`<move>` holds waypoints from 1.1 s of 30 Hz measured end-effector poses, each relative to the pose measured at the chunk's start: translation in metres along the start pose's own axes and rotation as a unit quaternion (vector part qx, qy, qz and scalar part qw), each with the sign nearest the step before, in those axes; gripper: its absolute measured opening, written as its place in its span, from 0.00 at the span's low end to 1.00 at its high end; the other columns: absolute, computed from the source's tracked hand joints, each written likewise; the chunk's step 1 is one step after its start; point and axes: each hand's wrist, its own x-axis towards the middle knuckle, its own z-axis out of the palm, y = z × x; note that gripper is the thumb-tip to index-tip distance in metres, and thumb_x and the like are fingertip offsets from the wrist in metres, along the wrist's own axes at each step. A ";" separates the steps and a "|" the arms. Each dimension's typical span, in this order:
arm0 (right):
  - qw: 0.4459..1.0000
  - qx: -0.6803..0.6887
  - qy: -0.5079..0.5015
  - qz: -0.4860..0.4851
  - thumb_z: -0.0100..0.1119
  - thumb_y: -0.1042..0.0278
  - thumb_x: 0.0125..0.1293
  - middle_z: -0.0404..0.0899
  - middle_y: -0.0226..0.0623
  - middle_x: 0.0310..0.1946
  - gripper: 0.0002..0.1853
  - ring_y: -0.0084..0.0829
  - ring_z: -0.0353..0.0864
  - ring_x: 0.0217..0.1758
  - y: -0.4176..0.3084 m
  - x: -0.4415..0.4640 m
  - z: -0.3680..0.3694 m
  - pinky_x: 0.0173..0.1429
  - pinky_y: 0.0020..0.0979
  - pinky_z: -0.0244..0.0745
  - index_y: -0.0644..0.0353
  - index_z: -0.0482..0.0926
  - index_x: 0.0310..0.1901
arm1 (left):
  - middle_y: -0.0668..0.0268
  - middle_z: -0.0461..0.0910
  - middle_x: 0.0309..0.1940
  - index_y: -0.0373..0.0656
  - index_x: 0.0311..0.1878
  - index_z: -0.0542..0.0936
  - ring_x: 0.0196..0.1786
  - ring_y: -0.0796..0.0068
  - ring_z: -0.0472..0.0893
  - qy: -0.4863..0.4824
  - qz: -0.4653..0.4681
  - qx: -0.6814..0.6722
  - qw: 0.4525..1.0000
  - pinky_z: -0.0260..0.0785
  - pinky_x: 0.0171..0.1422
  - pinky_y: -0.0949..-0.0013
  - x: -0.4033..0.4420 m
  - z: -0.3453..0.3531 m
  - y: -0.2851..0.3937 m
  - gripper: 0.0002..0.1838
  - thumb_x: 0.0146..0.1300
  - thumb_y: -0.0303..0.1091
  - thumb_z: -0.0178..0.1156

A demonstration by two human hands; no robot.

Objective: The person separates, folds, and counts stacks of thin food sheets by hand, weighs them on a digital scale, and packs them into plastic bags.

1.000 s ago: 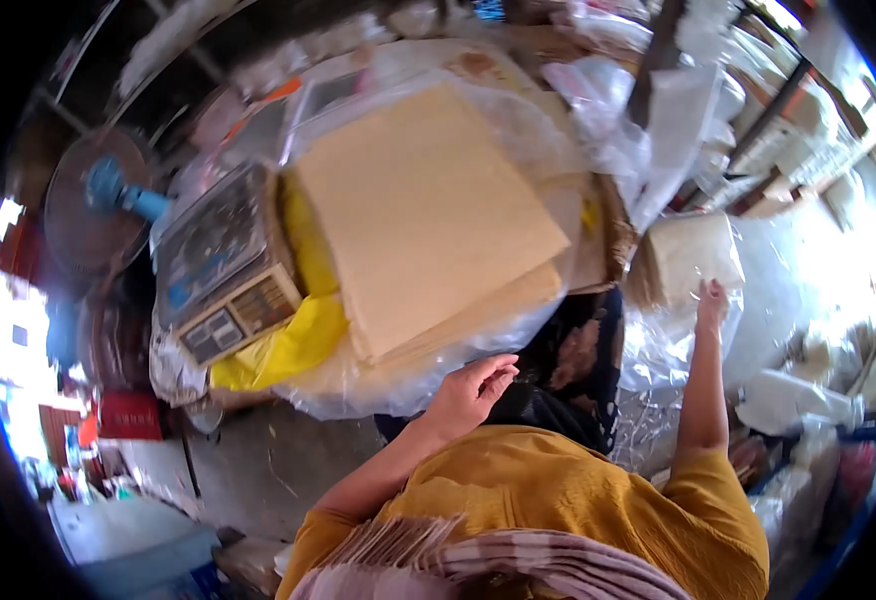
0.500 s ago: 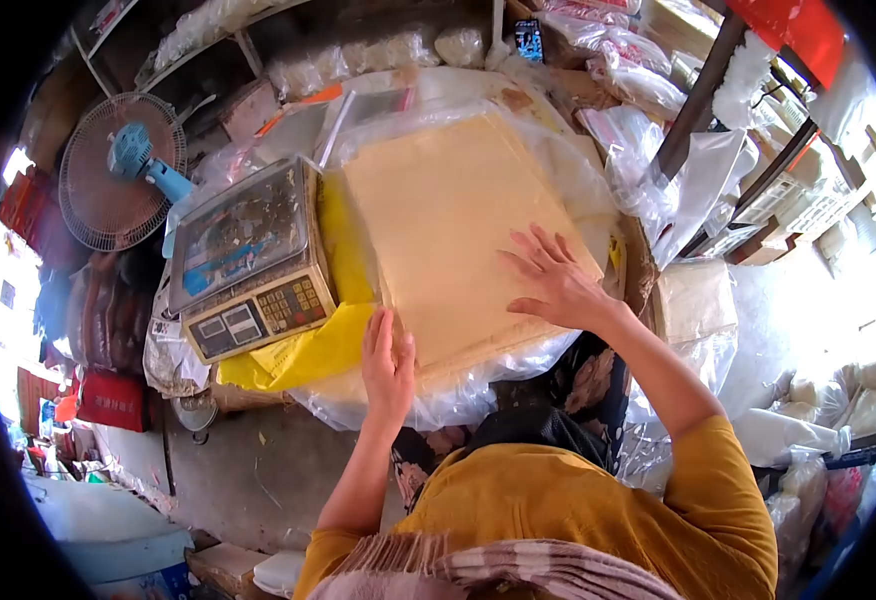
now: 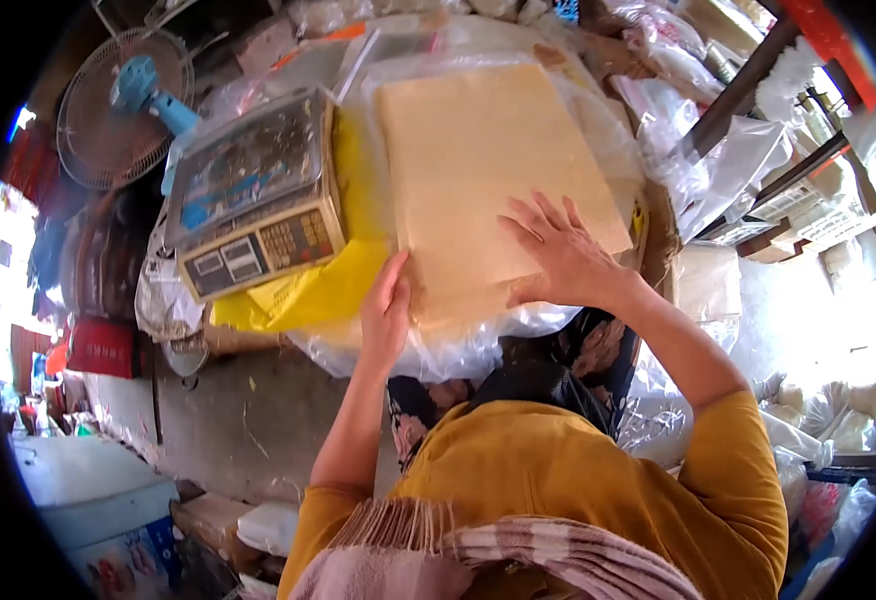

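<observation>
A flat stack of brown kraft paper sheets (image 3: 478,150) lies on clear plastic wrapping over the table. My right hand (image 3: 566,255) rests on top of it toward the lower right, palm down with fingers spread. At the stack's near left corner is my left hand (image 3: 386,310), its fingers stretched out and held along the paper's edge. Yellow plastic (image 3: 303,300) lies just left of that hand, partly under a weighing scale (image 3: 268,250) with a keypad and a littered top. How many sheets lie in the stack cannot be made out.
A blue desk fan (image 3: 138,85) stands beyond the scale at the left. Clear plastic bags (image 3: 673,160) crowd the right side near a dark slanted post (image 3: 743,85). A pale blue-white box (image 3: 98,490) sits on the floor at lower left.
The view has tilted downward, so the table's things appear higher. Both hands stay at the paper stack, the right flat on it and the left at its edge.
</observation>
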 end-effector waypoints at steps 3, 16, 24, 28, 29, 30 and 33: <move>0.999 -0.021 -0.026 -0.024 0.64 0.38 0.47 0.49 0.45 0.68 0.51 0.55 0.44 0.71 -0.011 0.006 0.012 0.70 0.57 0.41 0.53 0.52 0.68 | 0.60 0.68 0.61 0.33 0.63 0.65 0.65 0.71 0.65 -0.019 -0.023 -0.005 1.000 0.51 0.68 0.73 -0.001 0.000 0.004 0.22 0.65 0.26 0.45; 0.997 -0.080 -0.004 0.007 0.56 0.37 0.54 0.57 0.46 0.65 0.45 0.57 0.57 0.65 -0.012 0.032 0.021 0.66 0.52 0.56 0.51 0.52 0.69 | 0.59 0.69 0.60 0.37 0.66 0.61 0.65 0.69 0.65 -0.023 -0.035 -0.318 0.947 0.55 0.65 0.72 0.014 0.005 0.025 0.32 0.54 0.16 0.44; 0.999 -0.006 -0.029 -0.014 0.49 0.43 0.63 0.70 0.48 0.55 0.33 0.48 0.75 0.51 0.002 0.041 0.001 0.52 0.44 0.72 0.54 0.60 0.64 | 0.67 0.75 0.46 0.39 0.62 0.67 0.43 0.83 0.72 0.055 -0.003 -0.344 0.938 0.63 0.51 0.79 0.017 0.007 0.029 0.30 0.51 0.15 0.45; 0.991 0.050 -0.118 0.023 0.44 0.43 0.66 0.77 0.52 0.44 0.29 0.50 0.77 0.44 -0.002 0.046 -0.038 0.50 0.43 0.73 0.56 0.66 0.60 | 0.61 0.74 0.53 0.36 0.57 0.69 0.59 0.72 0.70 0.072 0.001 -0.194 0.978 0.59 0.64 0.72 0.017 0.005 0.011 0.24 0.54 0.15 0.46; 0.987 0.062 -0.143 0.040 0.42 0.43 0.67 0.78 0.53 0.41 0.28 0.51 0.77 0.43 -0.003 0.047 -0.044 0.50 0.43 0.72 0.56 0.67 0.60 | 0.62 0.75 0.51 0.36 0.55 0.70 0.58 0.73 0.71 0.042 -0.018 -0.169 0.985 0.60 0.62 0.73 0.018 0.007 0.014 0.22 0.55 0.16 0.47; 0.987 0.076 -0.138 0.034 0.42 0.43 0.67 0.78 0.53 0.40 0.29 0.51 0.77 0.44 -0.001 0.047 -0.045 0.51 0.43 0.72 0.55 0.67 0.60 | 0.63 0.76 0.50 0.36 0.53 0.72 0.56 0.74 0.73 0.013 -0.037 -0.143 0.989 0.61 0.61 0.73 0.019 0.012 0.018 0.19 0.56 0.16 0.48; 0.986 0.104 -0.127 0.020 0.40 0.41 0.67 0.78 0.54 0.39 0.29 0.52 0.76 0.45 0.008 0.049 -0.043 0.53 0.44 0.70 0.55 0.67 0.61 | 0.65 0.77 0.46 0.35 0.46 0.74 0.51 0.76 0.75 0.026 0.002 -0.145 0.989 0.64 0.57 0.74 0.027 0.027 0.029 0.13 0.56 0.17 0.51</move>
